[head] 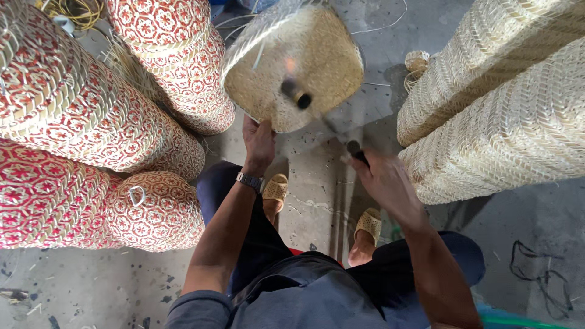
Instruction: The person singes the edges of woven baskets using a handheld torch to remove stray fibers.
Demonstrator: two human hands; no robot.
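Note:
My left hand [258,141] grips the near edge of a plain woven basket [304,58], holding it off the floor with its flat square bottom turned toward me. My right hand [381,176] is closed around the dark handle of a blurred tool [329,125]. The tool's dark head is against the basket's bottom. A metal watch sits on my left wrist. My legs and sandaled feet [275,189] are below the basket.
Stacks of red-and-white patterned woven baskets [91,116] lie at the left. Plain tan woven baskets [506,97] stand stacked at the right. The grey concrete floor [317,183] lies between them. Loose strips lie near the top edge.

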